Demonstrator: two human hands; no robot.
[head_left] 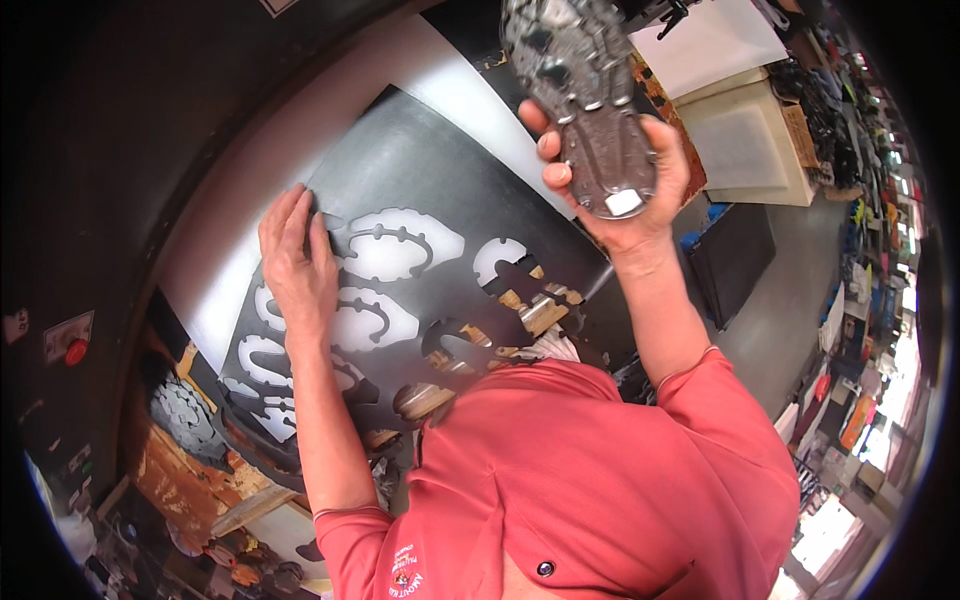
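While the sole-shaped piece (606, 150) is gripped by the right hand (640, 225), thumb and fingers closed on opposite edges of its narrower end, the black sheet (400, 140) beneath the left hand (303, 262) is best kept flat; that hand is loosely opened, nothing visibly grasped, with cutouts (442, 238) just to its right.

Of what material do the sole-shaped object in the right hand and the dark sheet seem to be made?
The sole-shaped object: perhaps hard plastic or metal, glossy; bright highlights dot its edges, blur leaves it open.
The dark sheet: probably rubber or foam, smooth, satin; soft sheen, clean-cut holes.
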